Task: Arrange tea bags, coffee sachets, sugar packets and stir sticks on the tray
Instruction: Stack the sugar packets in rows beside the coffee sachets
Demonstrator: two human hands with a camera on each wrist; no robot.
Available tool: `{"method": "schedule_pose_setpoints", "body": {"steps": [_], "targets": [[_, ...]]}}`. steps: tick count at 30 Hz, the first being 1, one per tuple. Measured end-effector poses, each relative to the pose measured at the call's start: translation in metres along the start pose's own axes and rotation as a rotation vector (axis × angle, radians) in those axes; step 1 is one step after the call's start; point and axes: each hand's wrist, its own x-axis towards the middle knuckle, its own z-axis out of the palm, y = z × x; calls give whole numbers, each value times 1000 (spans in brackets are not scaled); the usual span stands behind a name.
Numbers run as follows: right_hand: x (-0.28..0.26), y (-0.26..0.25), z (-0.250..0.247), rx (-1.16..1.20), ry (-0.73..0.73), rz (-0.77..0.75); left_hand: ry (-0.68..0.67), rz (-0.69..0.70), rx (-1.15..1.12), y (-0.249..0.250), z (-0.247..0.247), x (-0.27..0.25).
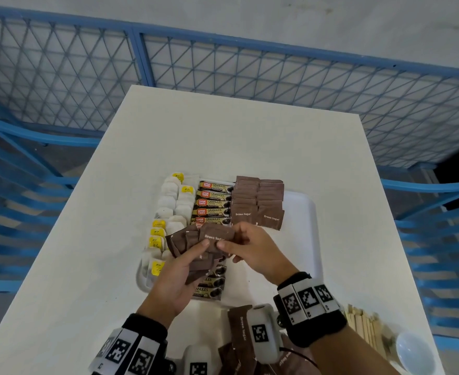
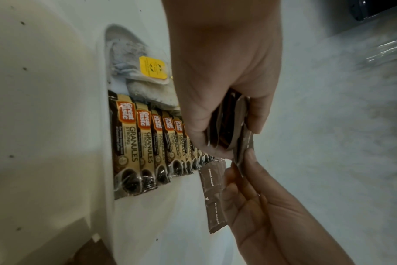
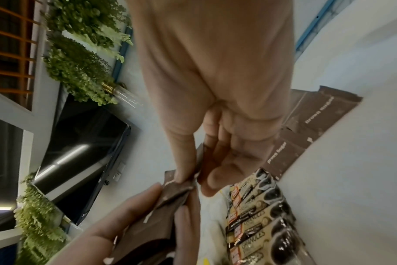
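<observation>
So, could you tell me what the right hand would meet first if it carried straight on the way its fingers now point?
Probably the left hand's fanned brown sugar packets: the right hand already pinches the top one, fingers aimed leftward across the tray. Beyond lie the tea bags, though depth is unclear.

Head looks down; wrists close; all share tray (image 1: 310, 212).

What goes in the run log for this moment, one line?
left hand: holds brown sugar stack | right hand: pinches top packet | tray: tea, coffee, sugar rows placed | stir sticks: off tray
</observation>
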Motion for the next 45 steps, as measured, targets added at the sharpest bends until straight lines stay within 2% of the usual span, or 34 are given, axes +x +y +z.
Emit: {"method": "schedule_pose_setpoints", "body": {"steps": [6, 10, 15, 21, 33, 38, 41, 45], "targets": [[1, 15, -11, 119, 55, 30, 79, -41, -27, -4, -5, 0], [11, 27, -29, 103, 214, 66, 71, -57, -116, 0, -3, -3], [33, 41, -49, -60, 390, 84, 59, -57, -184, 5, -3, -3], [50, 46, -49, -261, 421, 71, 76, -47, -145, 3, -2, -2], [55, 43, -37, -319, 475, 63, 66, -52, -120, 2, -4, 1], [51, 42, -31, -388, 533, -19, 38, -31, -107, 2, -1, 0], [43, 35, -19, -392, 495, -100, 54, -12, -89, 2, 0, 1], [21, 17, 3, -254, 271, -86, 67, 16, -49, 0, 1, 1]]}}
